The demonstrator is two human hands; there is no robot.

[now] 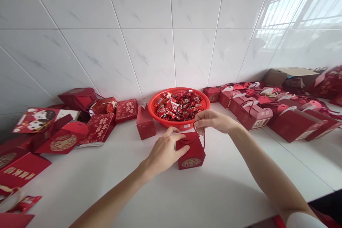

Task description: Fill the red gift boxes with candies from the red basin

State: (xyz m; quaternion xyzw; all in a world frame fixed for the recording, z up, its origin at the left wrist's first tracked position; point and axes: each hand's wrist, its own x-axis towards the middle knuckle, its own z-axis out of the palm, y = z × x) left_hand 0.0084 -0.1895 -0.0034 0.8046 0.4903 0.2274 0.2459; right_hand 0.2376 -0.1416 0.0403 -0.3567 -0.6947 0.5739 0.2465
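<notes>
My left hand (pixel 163 150), fingers apart, rests on a box (pixel 193 153); my right hand (pixel 215 121) pinches its cord (pixel 204 141); sweets (pixel 179 106) fill the basket (pixel 171 123).

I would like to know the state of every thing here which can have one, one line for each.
Small red box: upright, top looks folded shut, left hand on it
Red cord: pinched in the right hand
Orange-red basket: well filled with wrapped sweets
Plain red box: upright, beside the basket
Handled boxes at right: standing close together
Cardboard box: appears open
</notes>
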